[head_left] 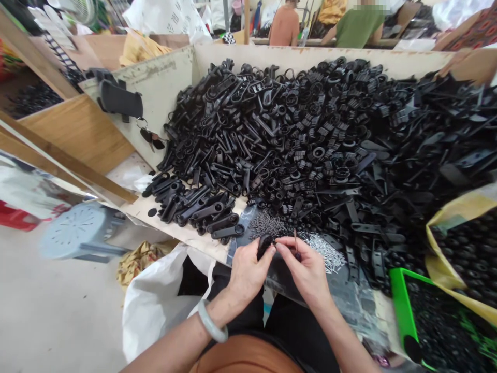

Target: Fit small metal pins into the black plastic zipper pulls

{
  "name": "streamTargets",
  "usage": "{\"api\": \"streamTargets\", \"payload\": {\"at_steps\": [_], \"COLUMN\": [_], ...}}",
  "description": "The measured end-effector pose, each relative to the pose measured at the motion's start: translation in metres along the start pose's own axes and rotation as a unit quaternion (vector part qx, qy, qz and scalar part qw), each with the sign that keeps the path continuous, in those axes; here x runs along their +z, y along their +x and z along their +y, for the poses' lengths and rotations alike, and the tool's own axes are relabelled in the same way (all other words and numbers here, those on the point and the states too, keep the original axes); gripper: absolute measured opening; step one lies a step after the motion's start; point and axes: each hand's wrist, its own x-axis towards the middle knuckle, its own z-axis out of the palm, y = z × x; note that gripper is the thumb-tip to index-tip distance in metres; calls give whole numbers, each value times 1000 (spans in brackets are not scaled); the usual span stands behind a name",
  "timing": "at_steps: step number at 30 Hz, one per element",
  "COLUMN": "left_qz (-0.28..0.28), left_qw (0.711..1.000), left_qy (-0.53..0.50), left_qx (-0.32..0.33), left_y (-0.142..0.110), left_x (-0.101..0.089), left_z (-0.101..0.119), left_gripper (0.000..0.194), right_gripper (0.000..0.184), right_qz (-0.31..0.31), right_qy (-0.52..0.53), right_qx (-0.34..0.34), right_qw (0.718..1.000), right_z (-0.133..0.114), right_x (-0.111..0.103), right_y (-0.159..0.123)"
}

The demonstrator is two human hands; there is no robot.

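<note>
My left hand (pixel 248 267) is closed around a black plastic part (pixel 265 244), with its thumb along the near side. Close beside it, my right hand (pixel 306 267) is pinched, thumb and index fingertips meeting at the part's right edge. Whatever is between those tips is too small to name. A thin rod (pixel 295 237) stands up by the right hand's curled fingers. Small dark screws (pixel 267 224) lie in a heap just beyond my hands, and silvery screws or pins (pixel 326 251) are spread to the right. Assembled-looking black clamp arms (pixel 205 208) lie in rows at the left.
A large pile of black plastic parts (pixel 272 124) fills the walled bench. Keys (pixel 151 137) hang below a black phone holder (pixel 120 98). At right are a green crate (pixel 402 305) and a yellow-rimmed sack (pixel 446 264). A stool (pixel 73 230) stands left; people work beyond.
</note>
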Motion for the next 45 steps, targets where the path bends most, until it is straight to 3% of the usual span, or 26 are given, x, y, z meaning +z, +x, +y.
{"api": "streamTargets", "payload": {"at_steps": [3, 6, 11, 13, 18, 23, 33, 41, 45], "left_qz": [-15, -63, -28, -12, -48, -70, -71, -53, -56], "left_qw": [1000, 996, 947, 923, 869, 832, 828, 846, 874], "left_qy": [11, -65, -254, -307, -410, -465, -476, -455, -420], "left_qx": [-11, -21, -197, -231, -272, -293, -288, -273, -237], "left_y": [-2, -6, -16, -19, -24, -23, -31, -31, -32], "left_x": [-3, -11, -22, -25, -19, -6, -4, -1, -2], "left_z": [-2, -7, -9, -6, 4, 9, 14, 17, 15], "left_gripper": [15, 17, 39, 48, 52, 52, 53, 50, 47], "right_gripper": [26, 24, 17, 19, 22, 24, 20, 13, 9], "right_qz": [-2, -3, -64, -50, 65, 91, 83, 71, 57], "right_qy": [-27, -57, -92, -101, -10, 86, 223, 210, 197], "right_qx": [-19, -39, -89, -97, -1, 78, 117, 87, 69], "right_qw": [999, 998, 990, 989, 998, 989, 964, 971, 976], "right_z": [2, 3, 2, 0, -6, -4, -10, -8, -6], "right_x": [1, 0, 2, 2, -4, -3, 17, 15, 11], "right_y": [1, 6, 14, 12, -5, -13, -26, -27, -27]}}
